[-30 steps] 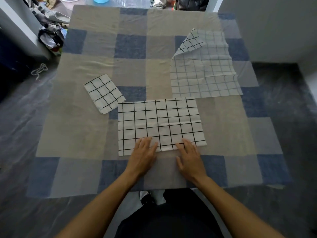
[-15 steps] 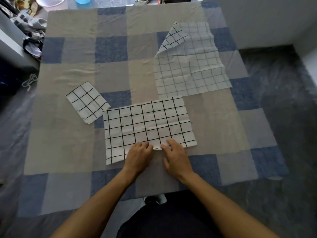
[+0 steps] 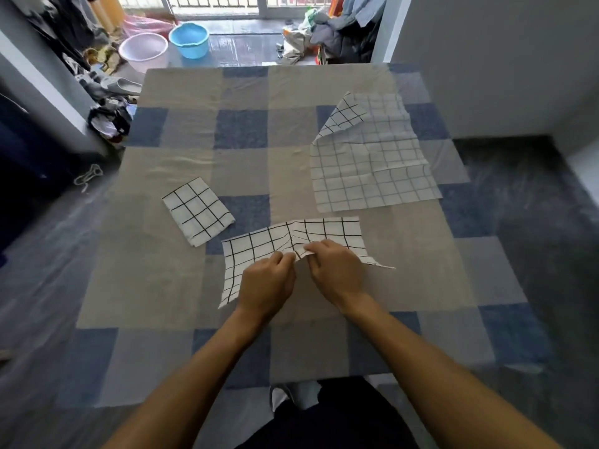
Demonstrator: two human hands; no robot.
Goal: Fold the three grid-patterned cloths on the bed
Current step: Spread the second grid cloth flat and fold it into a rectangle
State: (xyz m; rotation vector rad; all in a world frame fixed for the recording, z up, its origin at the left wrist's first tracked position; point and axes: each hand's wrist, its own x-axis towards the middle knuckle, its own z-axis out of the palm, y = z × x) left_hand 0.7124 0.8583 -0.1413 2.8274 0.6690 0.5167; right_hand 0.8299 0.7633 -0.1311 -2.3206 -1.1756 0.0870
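Observation:
Three white cloths with black grid lines lie on the checked bed cover (image 3: pixel 240 170). A small folded cloth (image 3: pixel 197 215) sits at the left. A large cloth (image 3: pixel 372 163), spread open with its far left corner turned over, lies at the right. Nearest me is the half-folded cloth (image 3: pixel 311 236), lifted and creased at the middle of its near edge. My left hand (image 3: pixel 267 283) and my right hand (image 3: pixel 335 270) pinch that near edge side by side, fingertips almost touching.
Beyond the bed's far edge stand a blue basin (image 3: pixel 189 38) and a pink basin (image 3: pixel 142 50) on the floor. Clothes and slippers (image 3: pixel 110 118) pile up at the far left. A grey wall (image 3: pixel 502 59) runs along the right side.
Both hands went from pressing flat on the near edge of the half-folded cloth to pinching it and raising its middle. The cloth now buckles. My head has tilted up, showing the basins.

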